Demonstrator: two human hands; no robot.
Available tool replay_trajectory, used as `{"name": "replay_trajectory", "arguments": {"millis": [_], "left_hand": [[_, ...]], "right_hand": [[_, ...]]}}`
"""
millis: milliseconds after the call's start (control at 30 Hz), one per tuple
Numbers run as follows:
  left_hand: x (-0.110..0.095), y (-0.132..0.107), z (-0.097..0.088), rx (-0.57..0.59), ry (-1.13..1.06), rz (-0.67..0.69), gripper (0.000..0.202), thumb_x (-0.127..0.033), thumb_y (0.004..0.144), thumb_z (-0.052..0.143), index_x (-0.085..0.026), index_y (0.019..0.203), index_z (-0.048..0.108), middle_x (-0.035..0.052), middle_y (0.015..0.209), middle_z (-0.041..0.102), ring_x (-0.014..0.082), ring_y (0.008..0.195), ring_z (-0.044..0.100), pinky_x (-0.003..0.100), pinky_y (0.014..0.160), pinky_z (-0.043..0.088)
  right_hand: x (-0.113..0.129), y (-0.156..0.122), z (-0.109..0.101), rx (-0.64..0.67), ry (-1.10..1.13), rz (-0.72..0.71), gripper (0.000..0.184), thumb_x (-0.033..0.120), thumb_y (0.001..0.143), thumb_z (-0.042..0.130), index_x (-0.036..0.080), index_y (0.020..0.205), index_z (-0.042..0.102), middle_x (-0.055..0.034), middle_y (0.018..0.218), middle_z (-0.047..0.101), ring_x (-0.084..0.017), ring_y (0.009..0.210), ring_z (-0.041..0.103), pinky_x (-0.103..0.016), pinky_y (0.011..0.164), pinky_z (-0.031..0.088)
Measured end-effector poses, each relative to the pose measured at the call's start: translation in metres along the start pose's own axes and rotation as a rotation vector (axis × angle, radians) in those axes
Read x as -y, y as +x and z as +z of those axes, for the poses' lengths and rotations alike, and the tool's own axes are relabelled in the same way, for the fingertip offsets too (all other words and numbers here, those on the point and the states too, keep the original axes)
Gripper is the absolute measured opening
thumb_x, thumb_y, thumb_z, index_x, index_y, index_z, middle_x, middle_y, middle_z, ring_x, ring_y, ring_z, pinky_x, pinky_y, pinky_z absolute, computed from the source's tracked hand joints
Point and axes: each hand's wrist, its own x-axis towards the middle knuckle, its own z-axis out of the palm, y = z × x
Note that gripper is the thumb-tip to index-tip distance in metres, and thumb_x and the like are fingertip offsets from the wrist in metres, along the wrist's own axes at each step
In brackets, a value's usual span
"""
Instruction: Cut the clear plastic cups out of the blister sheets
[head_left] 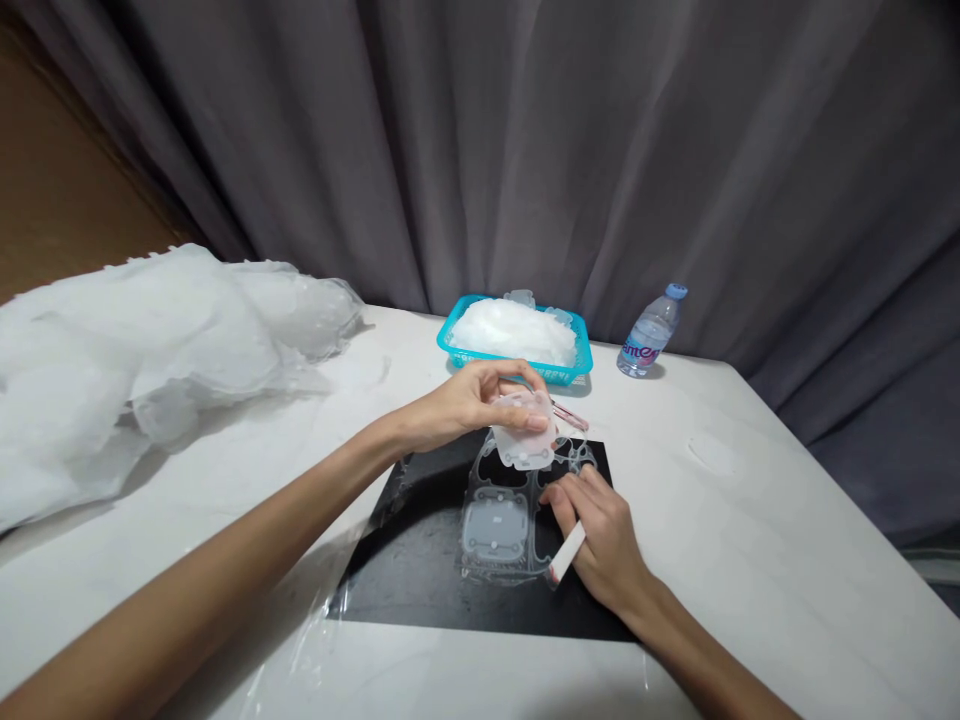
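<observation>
Raised over the black mat (409, 575), my left hand (491, 395) pinches a translucent, rounded-square plastic piece (525, 448) between thumb and fingers. My right hand (592, 530) is closed around a slim white-handled tool (568, 552). The tool's working end is hidden by the fingers. Under both hands lies a clear moulded plastic sheet (532, 545) with cut-out openings. A similar frosted rounded-square piece (495, 525) sits within the sheet's left side. My right hand rests at the right edge of this sheet. Pink-handled tweezers or scissors (571, 416) lie just behind the mat.
A turquoise basket (517, 368) heaped with white, fluffy-looking material (514, 330) stands at the back. To its right is a water bottle (651, 335). White plastic-like bundles (172, 350) cover the left side of the white table (780, 540). Grey curtains (540, 150) hang behind.
</observation>
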Motion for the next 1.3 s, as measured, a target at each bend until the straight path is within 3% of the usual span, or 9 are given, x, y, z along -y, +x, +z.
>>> {"name": "replay_trajectory", "arguments": {"millis": [167,267,467,567,733,867,1000,1167,1300], "left_hand": [[0.032,0.008,-0.014,0.069,0.274,-0.043,0.032,-0.042,0.083,0.082,-0.015,0.094,0.067,0.0069,0.088,0.076,0.0195,0.080,0.072,0.030,0.073,0.058],[0.047,0.029,-0.025,0.012,0.350,-0.012,0.038,-0.048,0.079,0.082,-0.014,0.088,0.066,0.0077,0.083,0.076,0.0222,0.079,0.073,0.031,0.072,0.057],[0.034,0.107,-0.043,-0.268,0.530,0.175,0.039,-0.051,0.093,0.062,-0.016,0.107,0.055,0.0116,0.099,0.073,0.0261,0.098,0.071,0.041,0.091,0.054],[0.028,0.122,-0.045,-0.338,0.677,0.231,0.038,-0.045,0.093,0.063,-0.015,0.116,0.055,0.0174,0.121,0.067,0.0334,0.122,0.062,0.051,0.109,0.044],[0.037,0.061,-0.026,-0.347,0.846,0.286,0.033,-0.040,0.100,0.056,-0.018,0.125,0.055,0.0157,0.135,0.057,0.0334,0.136,0.047,0.053,0.122,0.031],[0.047,-0.029,0.002,-0.089,1.004,0.240,0.024,-0.035,0.109,0.043,-0.022,0.122,0.059,0.0102,0.123,0.062,0.0255,0.120,0.058,0.043,0.110,0.046],[0.055,-0.095,0.022,0.065,1.023,0.185,0.022,-0.036,0.105,0.058,-0.023,0.122,0.063,0.0101,0.129,0.066,0.0251,0.120,0.063,0.040,0.108,0.048],[0.065,-0.114,0.030,0.077,1.046,0.141,0.033,-0.046,0.101,0.065,-0.024,0.125,0.065,0.0107,0.139,0.067,0.0276,0.127,0.064,0.039,0.107,0.051],[0.071,-0.112,0.033,0.027,1.104,0.172,0.036,-0.045,0.104,0.060,-0.024,0.132,0.066,0.0098,0.147,0.065,0.0278,0.133,0.063,0.043,0.115,0.048]], "right_hand": [[-0.002,0.000,0.005,0.014,-0.039,0.016,0.035,0.023,0.110,0.046,0.023,0.076,0.055,-0.0028,0.070,0.061,-0.021,0.071,0.048,-0.035,0.066,0.037],[-0.001,0.000,0.007,0.010,-0.066,0.021,0.036,0.023,0.110,0.047,0.024,0.074,0.051,-0.0024,0.069,0.059,-0.021,0.071,0.048,-0.035,0.066,0.037],[-0.001,0.001,0.008,0.014,-0.082,0.018,0.038,0.025,0.110,0.045,0.024,0.072,0.049,-0.0022,0.068,0.059,-0.020,0.070,0.048,-0.035,0.065,0.037],[-0.002,0.000,0.007,0.033,-0.085,0.031,0.039,0.026,0.111,0.044,0.024,0.073,0.050,-0.0024,0.069,0.061,-0.021,0.072,0.049,-0.036,0.067,0.038],[-0.003,0.001,0.008,0.050,-0.076,0.036,0.040,0.027,0.112,0.041,0.024,0.074,0.054,-0.0030,0.071,0.062,-0.021,0.072,0.050,-0.036,0.069,0.039],[-0.001,0.002,0.003,0.014,0.028,0.055,0.038,0.026,0.112,0.036,0.022,0.084,0.061,-0.0045,0.077,0.064,-0.022,0.078,0.053,-0.036,0.073,0.044],[-0.001,0.000,-0.005,-0.091,0.207,0.104,0.051,0.041,0.114,0.020,0.023,0.104,0.066,-0.0095,0.107,0.067,-0.024,0.104,0.060,-0.042,0.093,0.049],[-0.004,-0.004,-0.011,0.099,0.546,0.218,0.070,0.067,0.107,0.011,0.024,0.109,0.066,-0.0057,0.090,0.066,-0.019,0.073,0.064,-0.035,0.072,0.056],[0.008,-0.002,-0.016,0.194,0.576,0.284,0.037,0.052,0.107,0.048,0.023,0.094,0.067,-0.0034,0.086,0.068,-0.017,0.075,0.067,-0.032,0.076,0.057]]}}
